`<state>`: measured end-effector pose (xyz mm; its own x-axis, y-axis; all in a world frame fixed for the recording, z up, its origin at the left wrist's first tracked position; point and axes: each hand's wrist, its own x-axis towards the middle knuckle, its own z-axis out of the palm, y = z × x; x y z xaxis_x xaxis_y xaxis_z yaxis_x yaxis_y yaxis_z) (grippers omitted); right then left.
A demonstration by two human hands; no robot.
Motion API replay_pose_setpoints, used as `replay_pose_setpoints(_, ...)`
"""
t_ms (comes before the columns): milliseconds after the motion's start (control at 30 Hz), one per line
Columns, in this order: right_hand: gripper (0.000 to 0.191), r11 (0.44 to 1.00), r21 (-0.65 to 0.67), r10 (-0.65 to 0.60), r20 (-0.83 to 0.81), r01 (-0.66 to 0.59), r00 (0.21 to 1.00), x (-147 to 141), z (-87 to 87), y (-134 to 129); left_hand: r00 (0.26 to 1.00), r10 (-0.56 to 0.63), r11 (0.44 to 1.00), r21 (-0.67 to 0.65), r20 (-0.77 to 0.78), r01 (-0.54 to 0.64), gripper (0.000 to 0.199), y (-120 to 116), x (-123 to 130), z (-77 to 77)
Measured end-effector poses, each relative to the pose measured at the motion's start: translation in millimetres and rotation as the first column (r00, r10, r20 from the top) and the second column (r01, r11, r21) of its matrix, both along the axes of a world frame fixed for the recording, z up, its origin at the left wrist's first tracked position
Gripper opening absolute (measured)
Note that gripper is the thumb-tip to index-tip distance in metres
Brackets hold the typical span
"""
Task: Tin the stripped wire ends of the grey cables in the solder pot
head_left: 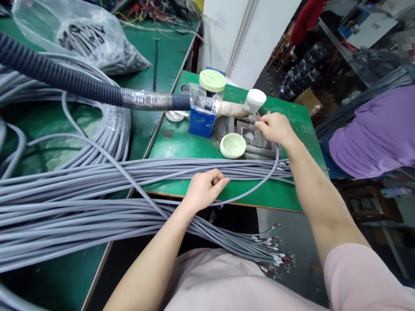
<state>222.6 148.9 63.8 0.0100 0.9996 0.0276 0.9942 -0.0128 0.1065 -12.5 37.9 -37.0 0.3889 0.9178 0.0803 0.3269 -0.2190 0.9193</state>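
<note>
My right hand (275, 127) pinches the end of a grey cable (262, 183), its thin coloured wires pointing at the hose mouth and a white round container (255, 98). From there the cable loops down and left, passing under my left hand (205, 188). That hand lies with curled fingers against a bundle of grey cables (146, 172); whatever its fingers hold is hidden. Between the hands stands an open pale green tub (233, 146). Beside it sits a dark, grimy block (254, 136). A ribbed hose (79, 81), taped near its end, rests by a blue box (202, 121).
More cables with stripped ends (274, 258) hang off the green table edge (255, 201) near my body. Coiled cables (108, 135) and a clear plastic bag (113, 44) of short pieces lie left. Another green tub (213, 80) stands behind. A person in purple (405, 127) is at the right.
</note>
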Motion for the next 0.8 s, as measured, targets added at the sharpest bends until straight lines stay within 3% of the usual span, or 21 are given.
replay_pose_setpoints(167, 0.035, 0.987, -0.087, -0.136, -0.011, 0.134, 0.991, 22, -23.4, 18, 1.000, 0.009, 1.000, 0.011, 0.003, -0.009, 0.028, 0, 1, -0.7)
replay_pose_setpoints(333, 0.034, 0.978, -0.126, -0.172, -0.034, 0.167, 0.984, 29, -39.5, 24, 1.000, 0.008, 1.000, 0.008, 0.000, -0.008, 0.028, 0, 1, -0.8)
replay_pose_setpoints(800, 0.031, 0.971, -0.143, -0.202, -0.069, 0.190, 0.977, 30, -47.6, 31, 1.000, 0.004, 1.000, -0.003, -0.002, -0.004, 0.027, 0, 1, 2.7)
